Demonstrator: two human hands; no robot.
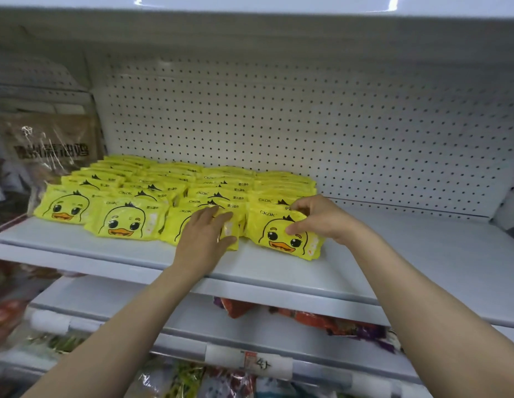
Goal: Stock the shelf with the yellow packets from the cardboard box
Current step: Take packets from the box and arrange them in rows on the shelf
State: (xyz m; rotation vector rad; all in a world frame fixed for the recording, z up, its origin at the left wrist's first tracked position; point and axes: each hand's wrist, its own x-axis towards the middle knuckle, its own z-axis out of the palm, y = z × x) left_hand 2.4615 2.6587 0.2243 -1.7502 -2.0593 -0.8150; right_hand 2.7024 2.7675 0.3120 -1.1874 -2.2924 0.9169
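Four rows of yellow packets [126, 222] are filling the shelf [422, 254]; I'm pinching the front-right packet [281, 234] with my right hand [316, 216], my flat left hand [205, 234] pressing its neighbour [175, 228]. Right half remains unstocked.

"CKOK" is printed on the yellow packets [284, 234]; the shelf tag [257, 363] reads "4"

White pegboard back panel [307, 116], pale shelf above [250, 12] — glare streaks, lower tiers [192, 320] of colourful bags
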